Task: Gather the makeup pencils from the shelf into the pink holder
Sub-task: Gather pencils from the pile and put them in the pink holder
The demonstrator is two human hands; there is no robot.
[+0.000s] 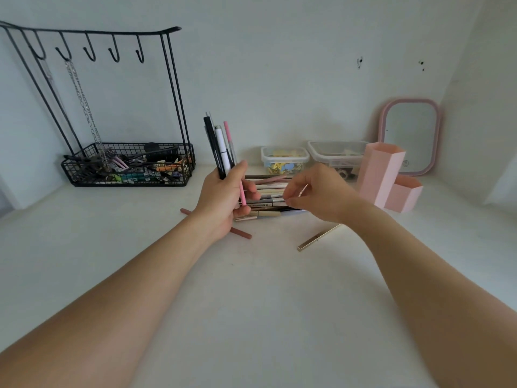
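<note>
Left hand (223, 197) gripping upright pencils (221, 147) pointing up, right hand (316, 191) loosely curled over flat-lying pile (268, 191)

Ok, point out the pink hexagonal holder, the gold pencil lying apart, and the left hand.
pink hexagonal holder (381, 175): head view, tall tube's front wall.
gold pencil (319, 237): head view, mid-shaft.
left hand (223, 197): head view, palm.

Left hand (223, 197) around upright pencils (221, 147), right hand (316, 194) over shelf pile (268, 191), pink holder (383, 177) beside.
</note>
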